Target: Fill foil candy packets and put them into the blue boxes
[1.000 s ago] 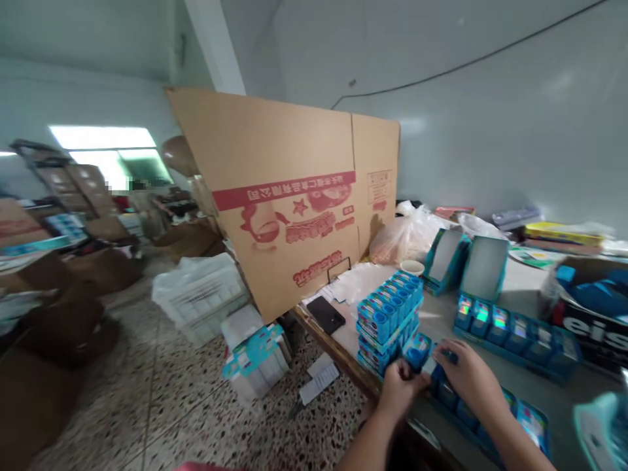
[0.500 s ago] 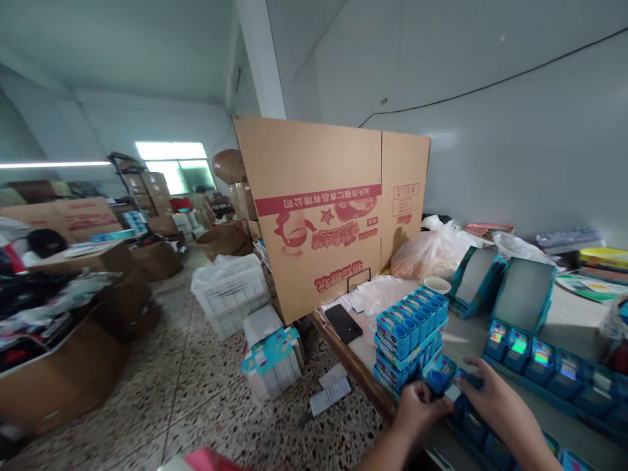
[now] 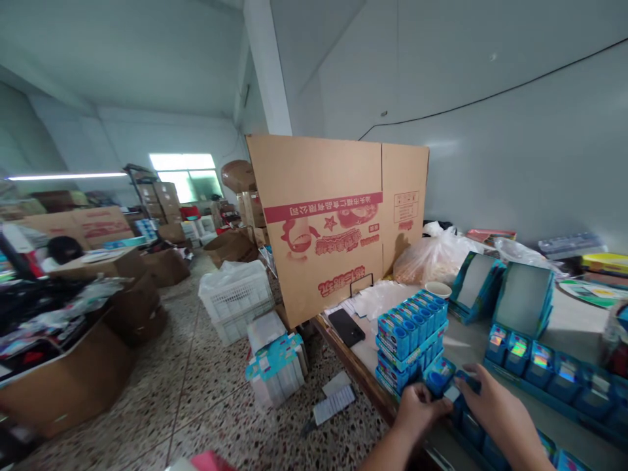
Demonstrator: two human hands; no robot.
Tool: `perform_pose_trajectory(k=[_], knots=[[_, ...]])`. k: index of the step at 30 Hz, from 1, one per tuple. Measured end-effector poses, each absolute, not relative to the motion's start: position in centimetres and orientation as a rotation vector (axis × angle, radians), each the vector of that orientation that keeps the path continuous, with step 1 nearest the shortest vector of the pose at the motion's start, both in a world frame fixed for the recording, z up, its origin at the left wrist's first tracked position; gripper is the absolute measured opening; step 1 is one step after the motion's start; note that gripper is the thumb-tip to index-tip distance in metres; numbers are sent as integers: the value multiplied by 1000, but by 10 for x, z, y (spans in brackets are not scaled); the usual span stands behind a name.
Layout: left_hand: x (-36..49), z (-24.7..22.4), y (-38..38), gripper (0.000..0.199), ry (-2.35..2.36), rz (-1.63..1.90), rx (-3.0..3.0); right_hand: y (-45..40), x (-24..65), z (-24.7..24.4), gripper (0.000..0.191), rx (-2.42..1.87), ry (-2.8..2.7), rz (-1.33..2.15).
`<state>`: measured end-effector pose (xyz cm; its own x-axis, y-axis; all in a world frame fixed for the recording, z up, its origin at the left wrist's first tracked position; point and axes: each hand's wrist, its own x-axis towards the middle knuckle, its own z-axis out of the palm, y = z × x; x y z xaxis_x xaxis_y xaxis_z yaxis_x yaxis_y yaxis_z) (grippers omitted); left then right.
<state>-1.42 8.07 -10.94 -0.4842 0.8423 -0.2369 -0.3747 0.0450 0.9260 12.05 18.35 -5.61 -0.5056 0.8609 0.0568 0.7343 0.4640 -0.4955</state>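
Low in the view, my left hand [image 3: 420,409] is closed, fingers pinched at the front of a row of small blue boxes; what it grips is too small to name. My right hand [image 3: 483,392] bends its fingers over a blue box in the same row, thumb and fingers pressed on it. Between the hands shows a small pale flap [image 3: 452,393]. Just beyond my left hand stands a two-layer stack of blue boxes [image 3: 409,333]. To the right, a display tray of blue boxes [image 3: 542,366] with shiny fronts lies on the table [image 3: 458,337].
A large cardboard sheet [image 3: 324,170] stands behind the table's left edge. Near it lie a black phone [image 3: 346,326], a white bowl [image 3: 437,289] and a full plastic bag [image 3: 434,255]. White crates [image 3: 235,294] and stacked cards [image 3: 277,369] stand on the floor, left.
The camera view has shifted slightly, so the background sits lower and further right. My right fingers have come closer together over the blue box. My left hand has barely moved.
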Motion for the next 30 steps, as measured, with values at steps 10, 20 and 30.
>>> perform_pose_trajectory(k=[10,20,30], knots=[[-15,-118,78,71,1758,1614,806,174,116,-39,44,-1331,-2453,581],[-13,-106,70,56,1828,1506,876,172,117,-39,38,-1291,-2448,505],[0,-104,57,33,2118,1156,1110,171,117,-39,48,-1262,-2472,532]])
